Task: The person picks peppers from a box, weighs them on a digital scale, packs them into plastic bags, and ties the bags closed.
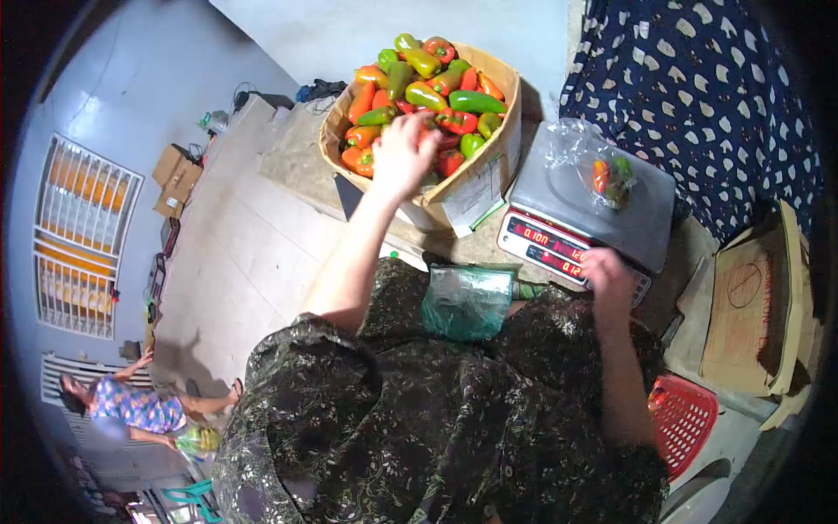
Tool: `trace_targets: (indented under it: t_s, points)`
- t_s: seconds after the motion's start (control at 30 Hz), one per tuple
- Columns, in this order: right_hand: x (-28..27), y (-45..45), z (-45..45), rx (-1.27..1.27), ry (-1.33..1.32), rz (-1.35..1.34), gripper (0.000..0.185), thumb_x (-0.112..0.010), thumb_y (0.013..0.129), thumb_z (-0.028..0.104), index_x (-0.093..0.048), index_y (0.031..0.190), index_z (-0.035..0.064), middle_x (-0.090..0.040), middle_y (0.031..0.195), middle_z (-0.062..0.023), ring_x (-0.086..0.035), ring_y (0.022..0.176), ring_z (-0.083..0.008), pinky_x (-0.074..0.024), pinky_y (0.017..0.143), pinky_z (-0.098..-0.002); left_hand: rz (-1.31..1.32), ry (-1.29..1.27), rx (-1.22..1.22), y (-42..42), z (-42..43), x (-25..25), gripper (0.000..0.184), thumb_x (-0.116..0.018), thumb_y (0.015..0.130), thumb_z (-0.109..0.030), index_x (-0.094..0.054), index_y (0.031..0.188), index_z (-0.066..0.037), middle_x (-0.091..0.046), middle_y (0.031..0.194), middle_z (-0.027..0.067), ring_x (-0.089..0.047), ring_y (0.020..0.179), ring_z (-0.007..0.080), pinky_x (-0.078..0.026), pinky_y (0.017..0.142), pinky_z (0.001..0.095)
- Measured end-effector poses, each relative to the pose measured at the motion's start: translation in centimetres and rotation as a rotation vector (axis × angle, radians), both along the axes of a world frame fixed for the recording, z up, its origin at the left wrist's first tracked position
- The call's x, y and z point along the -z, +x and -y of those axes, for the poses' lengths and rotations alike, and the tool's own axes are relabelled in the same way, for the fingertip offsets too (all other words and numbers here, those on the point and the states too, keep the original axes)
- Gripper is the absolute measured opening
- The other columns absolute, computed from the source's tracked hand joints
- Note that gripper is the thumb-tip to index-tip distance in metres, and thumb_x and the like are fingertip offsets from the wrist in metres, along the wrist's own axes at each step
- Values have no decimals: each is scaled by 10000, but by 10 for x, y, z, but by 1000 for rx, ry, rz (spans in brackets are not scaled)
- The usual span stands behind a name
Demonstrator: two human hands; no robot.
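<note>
Red, green and orange peppers [477, 101] fill a round basket [504, 74] at the top centre. My left hand [406, 153] reaches over the basket's near side, on the peppers; its fingertips are blurred and whatever they hold cannot be made out. To the right is a digital scale [550, 194] with lit red digits. On its plate lies a clear plastic bag [616, 185] with several peppers in it. My right hand [608, 278] is over the scale's front panel, smeared by motion. A packet of green-tinted plastic bags [468, 301] rests on my lap.
An opened cardboard box [742, 306] and a red perforated plastic basket [685, 424] are at the right. Dark patterned cloth [698, 105] hangs behind the scale. At the lower left, another person [140, 406] is beside a barred window, with a bag near one hand.
</note>
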State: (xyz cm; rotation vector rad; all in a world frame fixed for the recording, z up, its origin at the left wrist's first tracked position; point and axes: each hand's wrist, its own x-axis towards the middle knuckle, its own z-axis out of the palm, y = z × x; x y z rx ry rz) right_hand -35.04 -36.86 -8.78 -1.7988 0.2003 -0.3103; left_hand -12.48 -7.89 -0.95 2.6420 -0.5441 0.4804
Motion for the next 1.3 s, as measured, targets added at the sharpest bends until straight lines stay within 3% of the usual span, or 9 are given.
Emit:
trace_targets:
  t_s: [0.17,0.27,0.5,0.6,0.7,0.8,0.97,1.07,1.3]
  points:
    - [-5,-37,-85,-415,404,-196,138,-546,872,70,-629,957,-1,-634,864,-62,-584,781,-115,-468,720,-259,246,179,66,-61,16,14,535,-687,725,-253,-498,1218,-169,-488,1193,72,-447,1106,269,-313,938,463]
    - [-13,-35,-97,-723,125,-168,193,-587,875,129,-623,1009,-4,-641,942,-120,-616,871,-200,-472,784,-315,219,103,63,-66,19,7,550,-713,679,-214,-506,1183,-141,-501,1150,70,-451,1071,274,-314,918,445]
    - [33,-18,-78,-721,-162,-341,448,-564,868,373,-586,1062,-30,-610,1015,-199,-607,942,-305,-468,819,-370,222,33,59,-67,18,5,451,-699,697,-228,-552,1116,-147,-524,1096,60,-475,1033,260,-314,894,434]
    - [26,-14,-81,-720,-200,-464,401,-572,866,333,-592,1060,-18,-609,1017,-190,-602,952,-299,-469,819,-372,174,-22,108,-65,13,1,396,-654,768,-202,-550,1141,-121,-531,1112,85,-483,1062,286,-339,928,423]
    - [35,-12,-80,-746,-225,-479,361,-577,868,305,-597,1060,0,-614,1024,-173,-602,956,-290,-469,827,-370,-147,-683,300,-45,-9,-13,308,-540,841,-70,-535,1147,-45,-559,1106,127,-527,1091,288,-394,956,384]
    - [32,-13,-82,-713,-213,-448,330,-583,867,284,-602,1057,14,-620,1021,-158,-607,951,-272,-471,828,-366,94,-459,135,3,-53,-10,405,-550,766,-6,-543,1167,-63,-559,1122,153,-536,1077,308,-428,939,387]
    - [30,-10,-82,-706,-150,-530,334,-586,863,283,-604,1052,9,-623,1021,-158,-608,956,-258,-467,836,-358,-180,-2,227,13,-65,-18,478,-616,738,-42,-534,1206,-88,-574,1117,144,-551,1063,297,-446,916,373]
    - [28,-10,-82,-716,-138,-537,345,-586,861,293,-604,1052,6,-623,1021,-160,-607,954,-256,-467,836,-354,-398,-84,222,24,-73,-17,479,-647,779,-84,-513,1239,-94,-589,1097,131,-591,1013,260,-463,895,349]
    - [29,-12,-79,-733,-120,-500,401,-583,859,348,-598,1071,8,-622,1032,-166,-606,955,-264,-468,833,-361,-179,60,12,18,-59,-11,482,-622,844,-323,-497,1253,-100,-623,1074,187,-593,1040,316,-471,864,379]
